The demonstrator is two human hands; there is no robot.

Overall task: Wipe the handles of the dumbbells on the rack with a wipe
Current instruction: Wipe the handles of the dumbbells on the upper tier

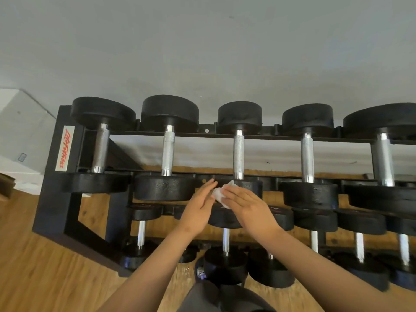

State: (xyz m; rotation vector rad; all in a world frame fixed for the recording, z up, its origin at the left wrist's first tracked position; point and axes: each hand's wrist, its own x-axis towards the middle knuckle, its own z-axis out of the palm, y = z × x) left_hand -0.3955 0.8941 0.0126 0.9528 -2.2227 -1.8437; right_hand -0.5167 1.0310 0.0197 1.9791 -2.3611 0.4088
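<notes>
Against the grey wall (202, 52), on the wooden floor (45, 255), stands a black rack (54, 199). Five dumbbells (167, 113) lie across the rack's top tier, with their chrome handles (307, 158) running front to back. Smaller ones fill the rack's lower tier. Both hands are raised before the rack's top front rail, at the near head of the middle dumbbell (239, 115).

- Left hand (199, 206): fingers straight, palm turned to the wipe (218, 194), fingertips at its edge.
- Right hand (245, 206): fingers nearly straight, laid flat over the wipe.
- Wipe: white, crumpled, pressed between the two hands, just below the near end of the middle handle.
</notes>
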